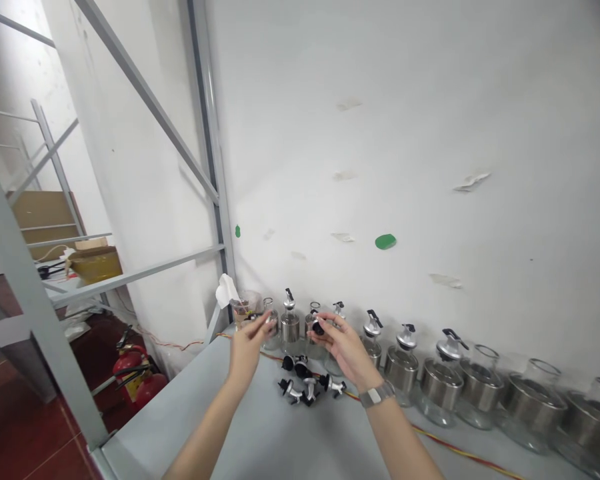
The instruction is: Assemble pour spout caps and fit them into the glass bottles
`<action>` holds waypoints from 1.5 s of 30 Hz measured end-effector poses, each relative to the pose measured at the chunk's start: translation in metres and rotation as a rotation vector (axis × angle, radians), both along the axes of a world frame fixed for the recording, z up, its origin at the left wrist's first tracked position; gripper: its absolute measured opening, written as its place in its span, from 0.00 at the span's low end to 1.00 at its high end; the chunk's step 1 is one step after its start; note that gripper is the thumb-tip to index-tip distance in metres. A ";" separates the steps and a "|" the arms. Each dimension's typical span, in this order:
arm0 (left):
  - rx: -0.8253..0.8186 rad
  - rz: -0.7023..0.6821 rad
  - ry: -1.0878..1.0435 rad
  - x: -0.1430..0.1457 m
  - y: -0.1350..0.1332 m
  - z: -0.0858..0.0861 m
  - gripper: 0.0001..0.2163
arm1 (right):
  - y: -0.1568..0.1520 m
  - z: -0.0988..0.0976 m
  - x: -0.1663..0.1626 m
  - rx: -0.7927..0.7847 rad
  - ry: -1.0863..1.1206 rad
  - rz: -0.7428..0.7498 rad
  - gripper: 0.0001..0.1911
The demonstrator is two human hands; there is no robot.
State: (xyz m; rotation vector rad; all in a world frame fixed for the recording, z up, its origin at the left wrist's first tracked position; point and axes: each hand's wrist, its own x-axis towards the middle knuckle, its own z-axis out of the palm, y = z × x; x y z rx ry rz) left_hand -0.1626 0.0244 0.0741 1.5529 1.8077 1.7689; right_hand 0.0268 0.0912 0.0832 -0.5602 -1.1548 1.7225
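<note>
My left hand (pixel 249 341) reaches toward a small glass bottle (pixel 270 328) at the left end of a row along the wall, fingers curled at its side. My right hand (pixel 341 345), with a watch on the wrist, pinches a small black pourer cap (pixel 319 327) in front of an uncapped bottle (pixel 312 325). Several loose black-and-silver pourer caps (pixel 305 381) lie on the grey table (pixel 260 433) below both hands. A capped bottle (pixel 290 321) stands between my hands.
More steel-banded glass bottles and jars (pixel 445 383) line the white wall to the right, some capped, some open. A cup with tissue (pixel 237 307) stands at the row's left end. A yellow-red cord (pixel 445 443) crosses the table. Fire extinguishers (pixel 137 377) stand on the floor left, by a grey metal rack (pixel 135 273).
</note>
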 end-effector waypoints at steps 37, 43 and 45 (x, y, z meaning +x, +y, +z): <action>-0.078 0.179 0.630 -0.045 0.077 -0.018 0.18 | 0.053 -0.042 -0.058 1.137 -0.972 -0.814 0.25; -0.049 0.213 0.630 -0.036 0.080 -0.024 0.14 | 0.047 -0.044 -0.059 1.093 -0.988 -0.858 0.21; -0.057 0.232 0.630 -0.034 0.078 -0.024 0.14 | 0.044 -0.042 -0.059 1.099 -0.986 -0.841 0.20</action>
